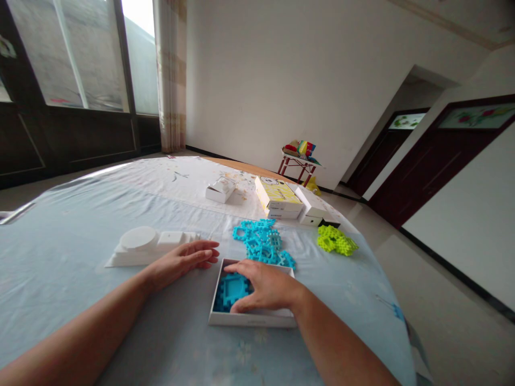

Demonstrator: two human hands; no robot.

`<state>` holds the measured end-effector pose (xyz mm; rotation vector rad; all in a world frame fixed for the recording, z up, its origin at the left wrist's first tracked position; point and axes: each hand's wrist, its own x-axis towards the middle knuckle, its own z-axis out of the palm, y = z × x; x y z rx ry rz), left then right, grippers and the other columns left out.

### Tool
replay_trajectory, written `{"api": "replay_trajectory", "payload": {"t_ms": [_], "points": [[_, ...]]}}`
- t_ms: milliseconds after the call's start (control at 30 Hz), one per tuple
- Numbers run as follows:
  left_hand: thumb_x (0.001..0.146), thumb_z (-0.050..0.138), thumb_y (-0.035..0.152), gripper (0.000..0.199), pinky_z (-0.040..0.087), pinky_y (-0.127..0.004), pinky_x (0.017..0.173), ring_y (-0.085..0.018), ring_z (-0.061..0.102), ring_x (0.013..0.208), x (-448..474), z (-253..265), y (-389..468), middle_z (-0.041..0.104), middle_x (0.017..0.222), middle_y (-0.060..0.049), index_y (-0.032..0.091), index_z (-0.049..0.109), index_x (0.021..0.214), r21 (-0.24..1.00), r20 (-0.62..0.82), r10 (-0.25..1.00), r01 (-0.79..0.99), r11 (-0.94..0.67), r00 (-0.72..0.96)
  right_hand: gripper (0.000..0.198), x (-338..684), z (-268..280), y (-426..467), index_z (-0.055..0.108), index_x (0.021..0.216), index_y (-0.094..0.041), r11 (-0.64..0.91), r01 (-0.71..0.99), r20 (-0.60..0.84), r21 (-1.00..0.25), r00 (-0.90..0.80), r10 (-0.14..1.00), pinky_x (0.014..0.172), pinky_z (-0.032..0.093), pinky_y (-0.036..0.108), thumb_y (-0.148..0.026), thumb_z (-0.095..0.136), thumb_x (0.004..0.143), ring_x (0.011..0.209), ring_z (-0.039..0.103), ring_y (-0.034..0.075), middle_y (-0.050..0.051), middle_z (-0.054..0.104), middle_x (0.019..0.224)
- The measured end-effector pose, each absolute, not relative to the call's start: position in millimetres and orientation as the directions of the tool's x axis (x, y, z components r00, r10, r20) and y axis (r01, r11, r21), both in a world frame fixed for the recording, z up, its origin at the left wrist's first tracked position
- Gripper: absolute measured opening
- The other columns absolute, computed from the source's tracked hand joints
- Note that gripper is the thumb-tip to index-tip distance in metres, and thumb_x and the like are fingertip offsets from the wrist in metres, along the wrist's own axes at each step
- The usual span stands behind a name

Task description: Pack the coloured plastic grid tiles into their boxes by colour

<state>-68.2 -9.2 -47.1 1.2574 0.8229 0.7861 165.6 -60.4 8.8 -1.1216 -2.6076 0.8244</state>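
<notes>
A shallow white box (252,320) sits on the table in front of me, with flat blue interlocking blocks inside. My right hand (265,287) reaches into it, thumb and fingers curved around a square blue block (234,289) at the left side. Part of that block and the box's right half are hidden under the hand. Just left of the box hovers my left hand (191,257), open and holding nothing, its fingers stretched toward the box. Beyond the box lies a loose heap of blue interlocking blocks (261,241).
White box-like pieces (139,238) stand behind my left hand. Green interlocking blocks (336,241) lie near the right table edge. Farther back are a small white box (220,190), a yellow-and-white box (279,194) and another white box (311,206). A light-blue cloth (169,338) covers the round table.
</notes>
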Motion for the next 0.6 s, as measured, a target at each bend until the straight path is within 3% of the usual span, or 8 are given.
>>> {"api": "replay_trajectory", "payload": {"t_ms": [167,333,600], "points": [[0.076,0.062,0.040,0.040,0.046,-0.035,0.089,-0.025,0.059,0.104,-68,-47,-10,0.069,0.104,-0.008,0.020,0.060,0.110,0.993,-0.087,0.866,-0.032,0.118,0.492,0.070,177,10,-62,0.038,0.134,-0.023,0.432,0.562,-0.118,-0.705,-0.694,0.710,0.093,0.043,0.034,-0.043,0.064,0.072,0.115,0.050,0.023,0.008,0.045,0.135],[0.076,0.061,0.042,0.043,0.045,-0.034,0.087,-0.024,0.057,0.105,-69,-46,-8,0.065,0.110,-0.008,0.021,0.056,0.114,0.996,-0.085,0.840,0.078,0.051,0.536,0.051,190,4,-66,0.040,0.132,-0.020,0.338,0.502,-0.057,-0.796,-0.617,0.785,0.095,0.043,0.033,-0.021,0.049,0.083,0.114,0.052,0.018,0.009,0.052,0.128],[0.053,0.078,0.046,0.101,0.039,-0.040,0.091,-0.030,0.043,0.118,-75,-48,-12,0.044,0.135,-0.009,0.032,0.024,0.138,0.922,-0.034,0.662,0.279,-0.268,0.749,0.047,188,0,-75,0.050,0.124,-0.015,0.316,0.596,-0.078,-0.738,-0.540,0.838,0.084,0.049,0.029,-0.018,0.054,0.076,0.097,0.061,0.018,0.011,0.063,0.112]]}}
